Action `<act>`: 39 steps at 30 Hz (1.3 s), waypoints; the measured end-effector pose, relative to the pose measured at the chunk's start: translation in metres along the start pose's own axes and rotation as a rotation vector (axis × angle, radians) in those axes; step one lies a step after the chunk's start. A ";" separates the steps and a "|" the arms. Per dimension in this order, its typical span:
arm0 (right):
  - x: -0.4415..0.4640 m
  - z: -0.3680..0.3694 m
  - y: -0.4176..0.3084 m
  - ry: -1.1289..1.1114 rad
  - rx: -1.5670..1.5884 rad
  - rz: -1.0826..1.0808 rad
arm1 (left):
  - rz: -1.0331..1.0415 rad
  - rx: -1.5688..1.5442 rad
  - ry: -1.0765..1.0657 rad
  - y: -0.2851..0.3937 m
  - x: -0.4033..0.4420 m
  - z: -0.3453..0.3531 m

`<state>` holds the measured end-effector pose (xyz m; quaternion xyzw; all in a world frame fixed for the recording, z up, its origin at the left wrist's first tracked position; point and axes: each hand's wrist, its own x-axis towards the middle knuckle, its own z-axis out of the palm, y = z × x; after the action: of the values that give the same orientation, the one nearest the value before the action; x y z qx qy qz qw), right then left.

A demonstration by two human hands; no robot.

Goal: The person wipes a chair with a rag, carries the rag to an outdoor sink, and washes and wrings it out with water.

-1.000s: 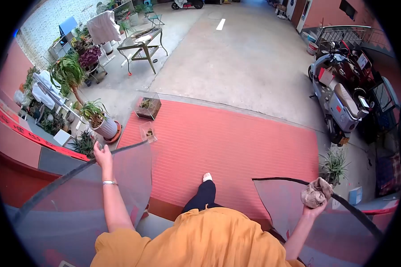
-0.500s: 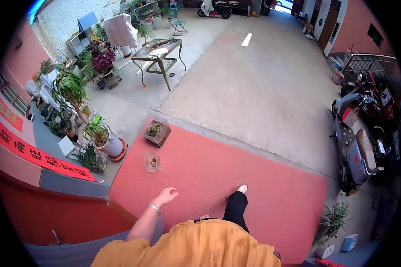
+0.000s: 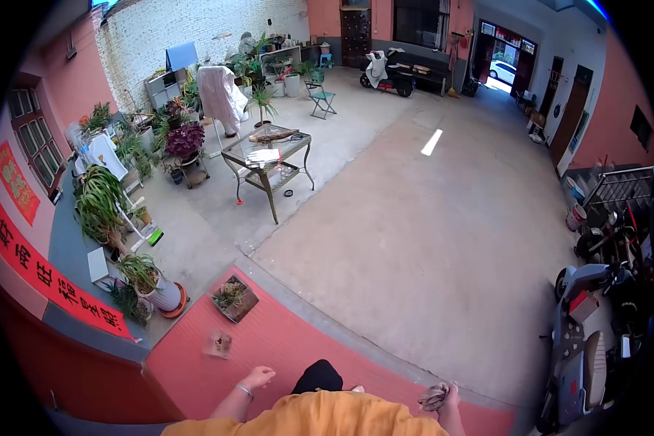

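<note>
My left hand (image 3: 257, 377), with a bracelet at the wrist, hangs over the red mat (image 3: 283, 347) at the lower centre. Its fingers are loosely curled together with nothing visible in them. At the lower right my right hand (image 3: 449, 402) is closed on a crumpled grey-brown cloth (image 3: 434, 397). Left of my left hand a small clear box (image 3: 218, 345) stands on the mat, and a larger glass box with plants (image 3: 234, 299) stands beyond it.
A glass-topped table (image 3: 292, 145) stands ahead on the left, with a folding stool (image 3: 321, 98) behind. Potted plants (image 3: 160, 294) line the left side. A parked scooter (image 3: 585, 363) is at the right. A white car (image 3: 503, 71) shows through the far doorway.
The view has tilted up and moved forward past the mesh curtain. My left hand has left the curtain edge and come down. My right hand, out of view half a second ago, shows again with the cloth.
</note>
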<state>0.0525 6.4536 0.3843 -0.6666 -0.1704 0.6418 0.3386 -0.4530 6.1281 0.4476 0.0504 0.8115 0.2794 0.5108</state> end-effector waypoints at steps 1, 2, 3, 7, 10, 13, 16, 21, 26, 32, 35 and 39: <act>0.025 0.030 -0.028 -0.115 0.054 -0.070 | -0.020 -0.007 -0.013 0.008 0.013 0.005; 0.038 0.067 -0.057 -0.137 0.057 -0.088 | -0.017 -0.017 -0.007 0.016 0.025 0.011; 0.048 0.104 -0.084 -0.160 0.062 -0.106 | -0.094 -0.037 -0.015 0.023 0.034 0.015; 0.088 0.215 -0.158 -0.214 0.069 -0.193 | -0.330 -0.085 -0.050 0.051 0.113 0.019; 0.173 0.243 -0.164 -0.294 0.186 -0.192 | -0.259 0.029 0.009 0.103 0.190 0.017; 0.231 0.253 -0.168 -0.382 0.167 -0.087 | -0.287 0.012 -0.035 0.221 0.240 0.006; 0.266 0.280 -0.181 -0.117 0.101 0.081 | -0.075 0.278 -0.006 0.316 0.362 -0.010; 0.297 0.324 -0.226 0.080 0.031 0.194 | 0.109 -0.169 0.140 0.551 0.417 0.000; 0.395 0.402 -0.268 0.122 -0.004 0.277 | 0.404 -0.115 0.156 0.704 0.538 0.016; 0.555 0.550 -0.390 -0.040 -0.092 0.234 | -0.002 -0.221 0.138 0.696 0.639 0.062; 0.642 0.660 -0.487 -0.231 -0.158 0.085 | -0.259 -0.171 -0.044 0.676 0.636 0.067; 0.711 0.869 -0.608 -0.448 -0.104 -0.221 | -0.495 -0.526 0.130 0.693 0.659 0.051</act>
<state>-0.5810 7.5595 0.3114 -0.5018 -0.3459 0.7229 0.3256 -0.8624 6.9718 0.2533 -0.2985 0.7304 0.3488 0.5058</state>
